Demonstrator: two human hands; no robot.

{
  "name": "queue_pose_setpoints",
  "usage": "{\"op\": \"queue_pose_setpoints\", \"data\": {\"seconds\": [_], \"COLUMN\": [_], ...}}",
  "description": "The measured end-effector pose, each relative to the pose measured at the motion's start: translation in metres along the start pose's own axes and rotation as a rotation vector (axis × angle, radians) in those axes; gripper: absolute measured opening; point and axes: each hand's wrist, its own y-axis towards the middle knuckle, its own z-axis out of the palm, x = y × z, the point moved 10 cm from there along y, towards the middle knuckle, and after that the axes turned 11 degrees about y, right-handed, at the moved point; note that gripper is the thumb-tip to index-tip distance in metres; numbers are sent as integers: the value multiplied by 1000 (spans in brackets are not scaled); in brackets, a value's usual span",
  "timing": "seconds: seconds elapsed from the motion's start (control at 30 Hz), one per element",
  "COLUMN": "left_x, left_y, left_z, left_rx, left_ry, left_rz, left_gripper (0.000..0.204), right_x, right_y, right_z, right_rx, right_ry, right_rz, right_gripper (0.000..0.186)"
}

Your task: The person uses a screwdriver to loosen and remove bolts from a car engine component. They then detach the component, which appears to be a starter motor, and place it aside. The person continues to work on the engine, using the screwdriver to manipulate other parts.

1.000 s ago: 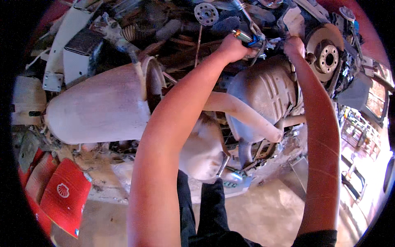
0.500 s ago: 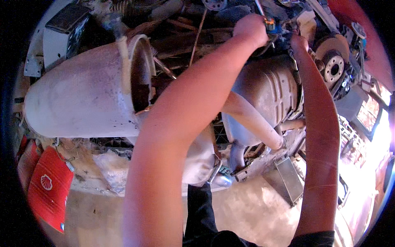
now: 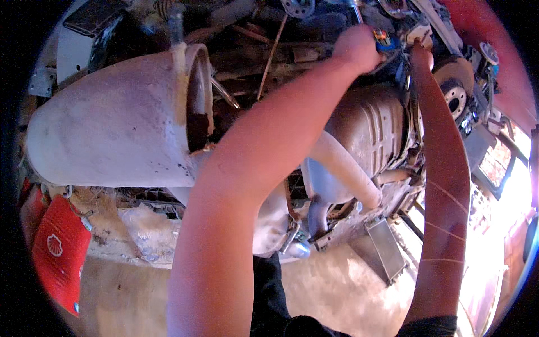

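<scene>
My left hand [image 3: 359,49] is closed in a fist around a tool with a blue-and-orange handle [image 3: 383,39]. A bright metal shaft [image 3: 356,12] rises just above the fist, among dark, dirty vehicle parts. Over to the right, my right hand [image 3: 423,58] reaches up with its fingers bent in against a pale, block-shaped part [image 3: 418,35]. What its fingers grip is too small and dark to make out. Below the hands hangs a brown ribbed metal tank [image 3: 368,121]. The brake disc hub [image 3: 453,101] sits right of my right wrist.
A large pale, open-ended metal cylinder [image 3: 112,121] takes up the left side. A thick pipe [image 3: 348,168] runs under my left forearm. Lower down are a red panel [image 3: 60,253], a flat rectangular metal part [image 3: 386,247] and the concrete floor [image 3: 129,297]. Red bodywork [image 3: 499,62] borders the right.
My left hand has moved slightly right and down, still round the tool. My right hand has shifted right, its fingers now overlapping the pale part. The view has shifted a little.
</scene>
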Motion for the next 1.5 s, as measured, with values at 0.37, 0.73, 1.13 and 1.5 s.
{"op": "queue_pose_setpoints", "data": {"seconds": [0.37, 0.73, 1.13, 1.5], "left_x": [-4, 6, 15, -30], "left_y": [10, 0, -9, 37], "left_z": [5, 16, -2, 79], "left_rx": [-115, 251, 94, -150], "left_ry": [94, 167, -376, -511], "left_rz": [-41, -125, -163, -213], "left_gripper": [32, 51, 41, 48], "right_x": [47, -39, -151, -188], "right_y": [-57, -317, -566, -686], "right_z": [-28, -183, -88, 3], "right_rx": [569, 63, 34, -10], "right_ry": [537, 941, 1349, 1428], "right_rz": [-94, 306, 816, 889], "right_gripper": [30, 26, 20, 14]}}
